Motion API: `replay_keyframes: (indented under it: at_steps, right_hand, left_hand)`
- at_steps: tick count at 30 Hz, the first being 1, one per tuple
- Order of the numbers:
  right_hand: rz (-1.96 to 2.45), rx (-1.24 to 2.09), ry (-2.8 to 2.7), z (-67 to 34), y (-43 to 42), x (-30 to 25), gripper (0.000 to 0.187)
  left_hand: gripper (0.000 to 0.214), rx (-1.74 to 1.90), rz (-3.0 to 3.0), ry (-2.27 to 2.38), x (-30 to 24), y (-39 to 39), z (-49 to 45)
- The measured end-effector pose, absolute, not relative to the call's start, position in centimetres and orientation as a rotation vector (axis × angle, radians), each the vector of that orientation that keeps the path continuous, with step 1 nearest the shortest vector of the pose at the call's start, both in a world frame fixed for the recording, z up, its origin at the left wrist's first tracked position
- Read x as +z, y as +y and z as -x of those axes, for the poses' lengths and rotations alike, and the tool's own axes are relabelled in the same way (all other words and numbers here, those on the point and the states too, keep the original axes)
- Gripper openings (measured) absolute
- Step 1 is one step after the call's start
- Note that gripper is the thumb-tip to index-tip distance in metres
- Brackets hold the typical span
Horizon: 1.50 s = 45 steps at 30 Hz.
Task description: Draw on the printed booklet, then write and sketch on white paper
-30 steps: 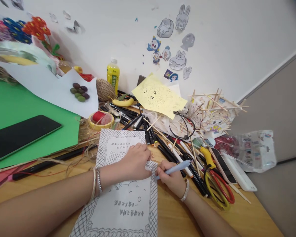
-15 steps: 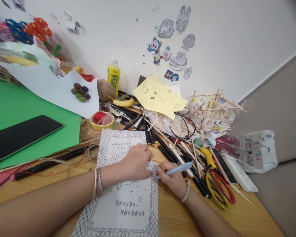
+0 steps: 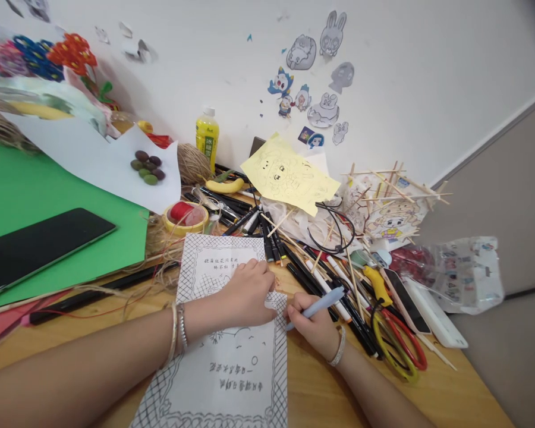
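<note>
A white sheet of paper lies on the table before me, with drawn crosshatched borders, wavy frames and handwritten characters, some upside down. Across it rests my left hand, its fingers curled at the right edge, where paper shows between thumb and fingers. My right hand is closed around a light blue pen, just beside that same edge. The pen's tip points down-left at the border; whether it touches the paper I cannot tell. Part of the central drawing is hidden under my left hand and forearm.
Loose markers and thin sticks lie behind and right of the sheet. Scissors, a pink phone and a white case are at right. A black phone lies on green paper at left. Yellow tape stands nearby.
The pen tilts slightly more upright in my right hand. My left hand stays on the sheet, and the whole view shifts very slightly.
</note>
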State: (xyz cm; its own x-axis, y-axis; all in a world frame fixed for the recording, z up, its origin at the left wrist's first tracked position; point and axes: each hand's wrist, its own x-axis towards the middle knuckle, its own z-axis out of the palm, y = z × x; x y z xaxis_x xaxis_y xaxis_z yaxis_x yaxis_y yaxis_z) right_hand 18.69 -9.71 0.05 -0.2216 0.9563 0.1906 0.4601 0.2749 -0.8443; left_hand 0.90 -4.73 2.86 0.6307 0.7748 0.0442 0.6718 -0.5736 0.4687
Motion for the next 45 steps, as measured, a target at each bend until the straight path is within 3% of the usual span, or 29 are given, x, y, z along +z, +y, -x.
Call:
replay_keyframes:
  at_steps: [8, 21, 45]
  right_hand:
    - [1.316, 0.889, -1.654, -18.65, -10.10, 0.33, 0.035]
    - [1.278, 0.687, -1.938, -18.80, -9.56, -0.22, 0.035]
    - [1.291, 0.749, -1.891, -18.69, -9.65, -0.31, 0.034]
  left_hand:
    - [0.029, 0.365, -2.450, 1.175, 2.89, -4.68, -0.83]
    - [0.036, 0.358, -2.504, 1.128, 2.96, -4.63, -0.60]
    - [0.036, 0.341, -2.494, 1.145, 2.83, -4.70, -0.69]
